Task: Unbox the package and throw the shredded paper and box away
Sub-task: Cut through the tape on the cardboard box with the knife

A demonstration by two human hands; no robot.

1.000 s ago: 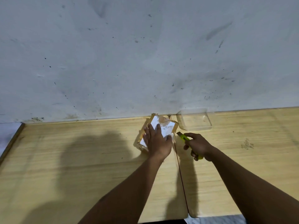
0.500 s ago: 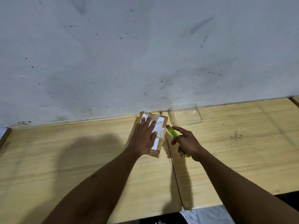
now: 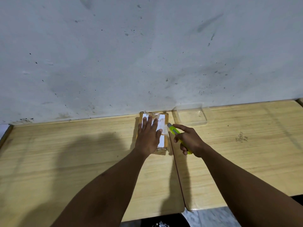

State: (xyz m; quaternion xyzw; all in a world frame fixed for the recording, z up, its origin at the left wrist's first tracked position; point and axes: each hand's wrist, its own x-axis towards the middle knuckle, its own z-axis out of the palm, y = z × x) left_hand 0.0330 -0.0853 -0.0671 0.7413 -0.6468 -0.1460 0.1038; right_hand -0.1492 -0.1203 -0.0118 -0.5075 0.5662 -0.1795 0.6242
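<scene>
In the head view the cardboard package (image 3: 161, 145) now lies squared up, its long side running away toward the wall (image 3: 147, 54), where a second ago it sat skewed; the left hand (image 3: 148, 139) has turned it and presses flat on its white label, fingers spread wide. The right hand (image 3: 188, 141) is closed around a yellow-green utility knife (image 3: 173, 131), whose tip now meets the package's right edge at the tape, so the cut looks about to begin. The package is sealed, so I cannot tell what it holds. It rests on the far part of the wooden table (image 3: 65, 161). Just right of it, a clear plastic tray (image 3: 190, 116) appears empty.
</scene>
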